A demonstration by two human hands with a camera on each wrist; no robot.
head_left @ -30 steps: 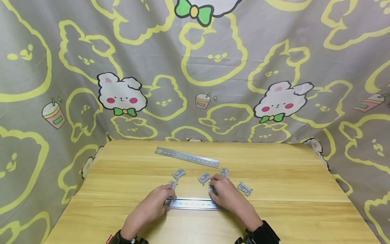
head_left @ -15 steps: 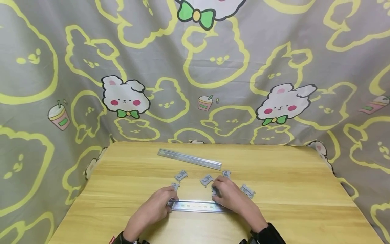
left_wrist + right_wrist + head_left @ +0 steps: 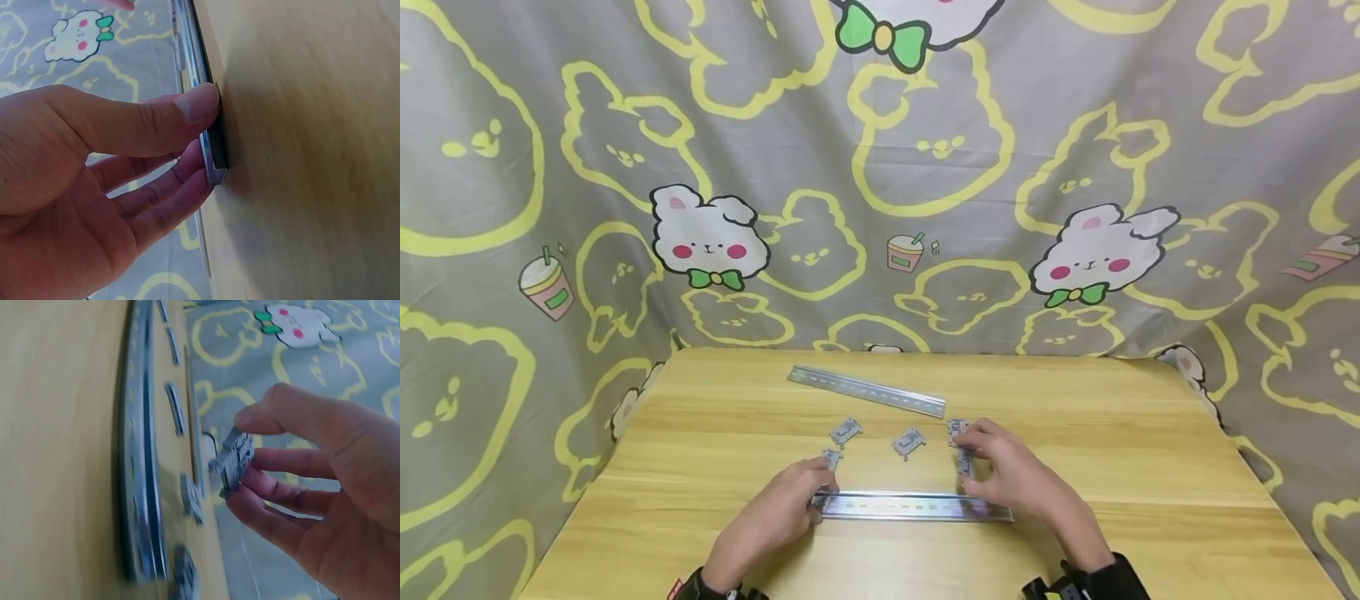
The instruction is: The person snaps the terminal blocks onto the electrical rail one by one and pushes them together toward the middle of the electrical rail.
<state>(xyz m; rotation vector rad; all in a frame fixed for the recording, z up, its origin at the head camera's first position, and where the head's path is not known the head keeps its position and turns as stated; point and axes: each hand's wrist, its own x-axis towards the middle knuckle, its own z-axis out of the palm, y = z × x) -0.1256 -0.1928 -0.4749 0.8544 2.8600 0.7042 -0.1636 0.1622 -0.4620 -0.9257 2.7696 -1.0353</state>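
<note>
My left hand [image 3: 784,502] grips the left end of a slotted metal DIN rail [image 3: 913,507] lying across the table in front of me. In the left wrist view, the thumb presses one side of the rail's end [image 3: 214,159] and the fingers lie behind it. Over the rail's right end, my right hand [image 3: 1026,475] pinches a grey DIN rail terminal block [image 3: 236,459] between thumb and fingers, lifted above the table in the right wrist view. Another terminal block [image 3: 957,430] lies just beyond the right fingertips.
More grey terminal blocks lie behind the rail: one in the middle [image 3: 909,442], one farther left [image 3: 846,431], and a partly covered one [image 3: 832,458] by the left fingers. A second DIN rail [image 3: 867,391] lies slanted farther back. A patterned curtain [image 3: 820,167] surrounds the wooden table [image 3: 715,417].
My right hand has moved right with the terminal block, uncovering the front rail's right end and hiding the rightmost loose block. The left hand keeps its grip on the rail.
</note>
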